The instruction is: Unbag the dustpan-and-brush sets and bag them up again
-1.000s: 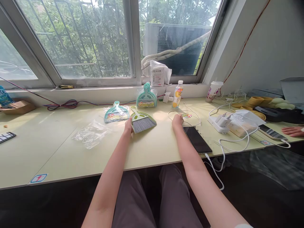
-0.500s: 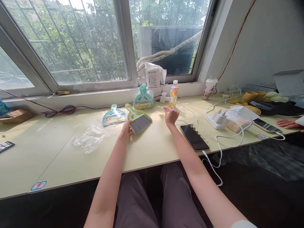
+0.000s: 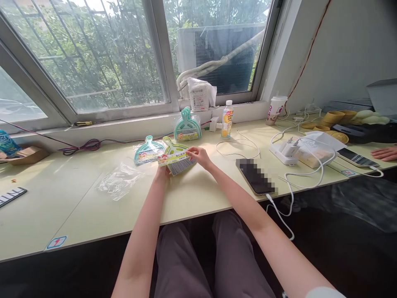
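A small green hand brush [image 3: 177,164] with grey bristles lies on the pale green table [image 3: 198,194] in front of me. My left hand [image 3: 163,171] grips its bristle end from the left. My right hand [image 3: 200,156] pinches a yellow printed label card [image 3: 172,157] and lays it across the brush. A packaged teal dustpan set [image 3: 149,150] lies just left of the brush, and a second one [image 3: 187,129] leans against the window ledge behind it. An empty clear plastic bag [image 3: 119,180] lies to the left.
A phone [image 3: 256,177] with a white cable [image 3: 288,194] lies to my right. A drink bottle [image 3: 227,120], a cup [image 3: 275,110] and a charger block [image 3: 287,150] stand further back. Another person's hand [image 3: 384,153] rests at the far right edge.
My right hand left the cable by the phone, came across to the brush with the label card and set it on the bristles. My left hand stayed on the brush.
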Action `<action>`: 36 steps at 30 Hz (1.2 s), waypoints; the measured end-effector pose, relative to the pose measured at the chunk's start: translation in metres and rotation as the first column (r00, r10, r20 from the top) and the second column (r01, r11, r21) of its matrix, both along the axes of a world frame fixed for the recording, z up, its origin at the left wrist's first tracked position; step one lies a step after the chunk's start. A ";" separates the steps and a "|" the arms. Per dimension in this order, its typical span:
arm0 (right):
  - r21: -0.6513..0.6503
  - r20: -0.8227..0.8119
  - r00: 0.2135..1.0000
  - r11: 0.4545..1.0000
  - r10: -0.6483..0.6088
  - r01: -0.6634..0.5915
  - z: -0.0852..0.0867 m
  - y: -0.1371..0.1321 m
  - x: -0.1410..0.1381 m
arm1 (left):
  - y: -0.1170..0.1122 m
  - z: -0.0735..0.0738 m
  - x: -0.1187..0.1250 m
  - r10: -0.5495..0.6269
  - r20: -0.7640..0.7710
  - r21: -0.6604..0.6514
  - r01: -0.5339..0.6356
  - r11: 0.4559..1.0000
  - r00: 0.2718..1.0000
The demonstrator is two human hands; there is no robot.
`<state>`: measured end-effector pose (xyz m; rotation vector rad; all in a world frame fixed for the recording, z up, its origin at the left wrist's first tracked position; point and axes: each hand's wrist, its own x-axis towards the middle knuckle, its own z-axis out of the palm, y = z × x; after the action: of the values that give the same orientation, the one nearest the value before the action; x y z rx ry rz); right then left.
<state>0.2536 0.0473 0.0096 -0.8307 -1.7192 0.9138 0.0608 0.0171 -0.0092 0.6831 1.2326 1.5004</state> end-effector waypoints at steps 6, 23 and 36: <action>0.087 0.325 0.914 0.970 -0.244 0.228 -0.012 0.008 0.004 | -0.003 0.004 -0.001 -0.109 -0.035 0.075 0.111 0.991 0.993; 0.249 0.509 0.738 0.896 -0.443 0.367 -0.020 0.011 0.007 | -0.010 0.010 0.005 -0.203 -0.089 0.165 0.216 0.962 0.975; 0.274 0.391 0.776 0.868 -0.495 0.415 -0.015 0.008 0.005 | -0.011 0.013 0.007 -0.129 -0.051 0.183 0.137 0.974 0.990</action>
<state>0.2583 0.0549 -0.0056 -1.3479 -1.8243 0.2366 0.0679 0.0057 0.0035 0.9055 1.0615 1.5080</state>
